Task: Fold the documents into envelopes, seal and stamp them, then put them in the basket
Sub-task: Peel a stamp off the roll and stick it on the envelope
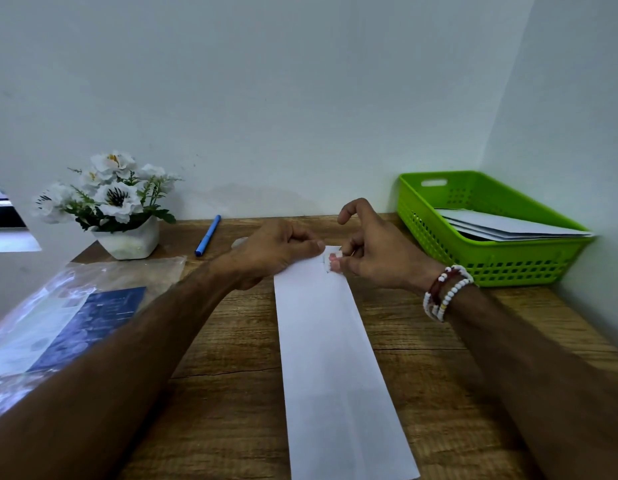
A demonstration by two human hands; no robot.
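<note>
- Nearest, a long white envelope (332, 358) lies flat on the wooden worktop (231, 341), running lengthwise away from the person. This puts its far end within reach of both hands.
- To the left, a clear plastic bag (41, 323) with a dark blue card inside sits partly under the left forearm. It may hold supplies.
- At the envelope's far end, the left hand (276, 252) is curled, thumb bearing on the paper, apparently to keep it from sliding.
- Just beside it, the right hand (373, 251), beaded bracelets (446, 292) at its wrist, pinches a small stamp (333, 261) against the far corner. This looks like the stamping step.
- Farther back lie a blue pen (208, 235) and a potted flower arrangement (127, 237).
- Far right, the green basket (491, 268) already holds several finished envelopes (508, 226), close enough to drop this one in.
</note>
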